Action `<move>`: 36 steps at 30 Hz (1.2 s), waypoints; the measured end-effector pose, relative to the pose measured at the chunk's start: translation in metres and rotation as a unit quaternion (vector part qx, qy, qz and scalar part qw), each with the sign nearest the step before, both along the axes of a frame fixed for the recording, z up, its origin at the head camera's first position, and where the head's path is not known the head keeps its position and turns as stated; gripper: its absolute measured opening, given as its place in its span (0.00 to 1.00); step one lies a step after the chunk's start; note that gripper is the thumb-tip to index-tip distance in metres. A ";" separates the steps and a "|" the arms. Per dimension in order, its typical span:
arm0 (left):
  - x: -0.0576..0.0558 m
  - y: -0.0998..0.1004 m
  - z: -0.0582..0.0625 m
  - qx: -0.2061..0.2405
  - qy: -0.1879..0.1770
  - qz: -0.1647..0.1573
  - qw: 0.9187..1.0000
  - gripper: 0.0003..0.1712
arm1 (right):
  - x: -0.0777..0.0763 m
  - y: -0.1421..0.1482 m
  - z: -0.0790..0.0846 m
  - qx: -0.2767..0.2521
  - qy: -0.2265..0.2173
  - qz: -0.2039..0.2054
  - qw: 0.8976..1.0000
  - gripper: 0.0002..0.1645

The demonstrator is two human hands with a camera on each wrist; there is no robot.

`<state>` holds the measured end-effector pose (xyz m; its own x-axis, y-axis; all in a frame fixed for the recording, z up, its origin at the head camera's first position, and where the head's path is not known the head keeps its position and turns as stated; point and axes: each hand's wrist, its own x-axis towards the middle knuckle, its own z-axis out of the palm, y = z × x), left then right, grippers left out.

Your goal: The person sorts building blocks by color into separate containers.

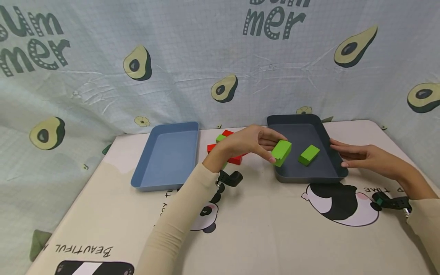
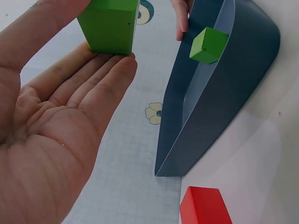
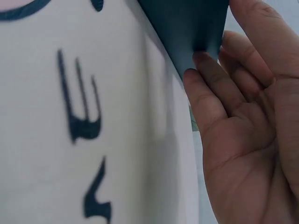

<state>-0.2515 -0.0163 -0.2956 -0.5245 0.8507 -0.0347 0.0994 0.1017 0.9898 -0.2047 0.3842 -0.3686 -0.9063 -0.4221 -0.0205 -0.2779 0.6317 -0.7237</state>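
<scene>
My left hand (image 1: 250, 142) pinches a green block (image 1: 281, 152) between thumb and fingers, above the left wall of the dark grey tray (image 1: 292, 131). In the left wrist view, this held green block (image 2: 110, 28) shows large near the fingertips. A second green block (image 1: 309, 155) lies on the tray's floor. At the tray's right side, my right hand (image 1: 372, 158) touches the wall. Close up in the right wrist view, the right fingertips (image 3: 198, 77) rest against the tray's outer wall, fingers only slightly bent.
Several red and green blocks lie partly hidden behind my left wrist, among them a red block (image 1: 235, 160). A blue tray (image 1: 173, 152) stands to the left, on the printed tablecloth (image 1: 261, 229). Behind the table hangs an avocado-patterned curtain (image 1: 178, 57).
</scene>
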 end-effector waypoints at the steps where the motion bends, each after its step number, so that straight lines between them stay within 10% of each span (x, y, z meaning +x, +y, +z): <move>1: 0.000 0.000 0.000 0.001 -0.001 0.001 1.000 0.36 | 0.000 0.000 0.000 0.000 0.001 -0.001 1.000 0.37; 36: -0.011 0.020 -0.002 0.001 -0.022 0.019 1.000 0.34 | 0.001 0.002 -0.004 -0.034 -0.029 0.013 0.999 0.38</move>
